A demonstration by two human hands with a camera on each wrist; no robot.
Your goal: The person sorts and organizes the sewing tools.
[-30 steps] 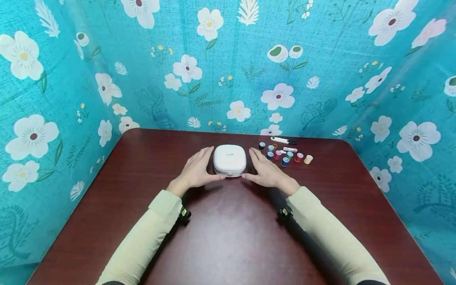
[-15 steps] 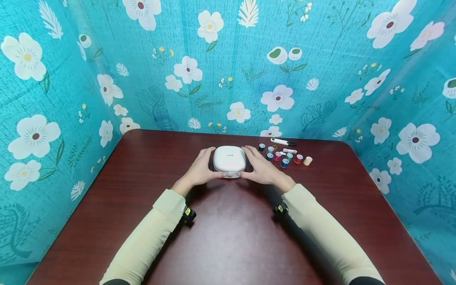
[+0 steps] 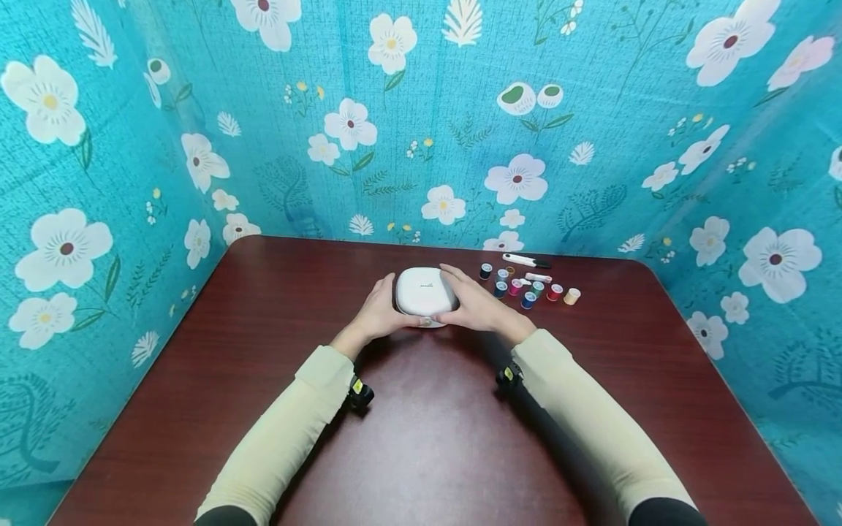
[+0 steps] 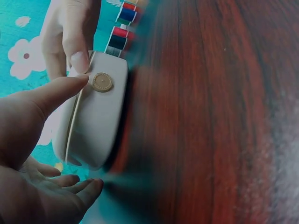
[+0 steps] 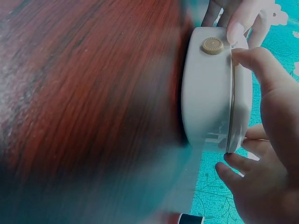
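Note:
A white rounded box (image 3: 423,291) with a lid stands on the table, its lid down. On its front wall sits a round gold button (image 4: 103,82), just below the lid seam. My left hand (image 3: 381,313) holds the box's left side, thumb at the seam by the button and the other fingers along the side. From the other side my right hand (image 3: 475,303) grips the lid's right edge, its thumb (image 5: 245,57) also at the front seam. In both wrist views the two thumb tips nearly meet above the button.
Several thread spools (image 3: 529,299) in different colours stand right of the box. Behind them lie a white and black tool (image 3: 525,260) and a small pinkish-white item (image 3: 538,277). A flowered blue cloth (image 3: 401,146) surrounds the brown table (image 3: 421,424).
Both hands have closed in on the box from its sides. The thumbs have slid along the front toward the button, and the right fingers have moved onto the lid's edge.

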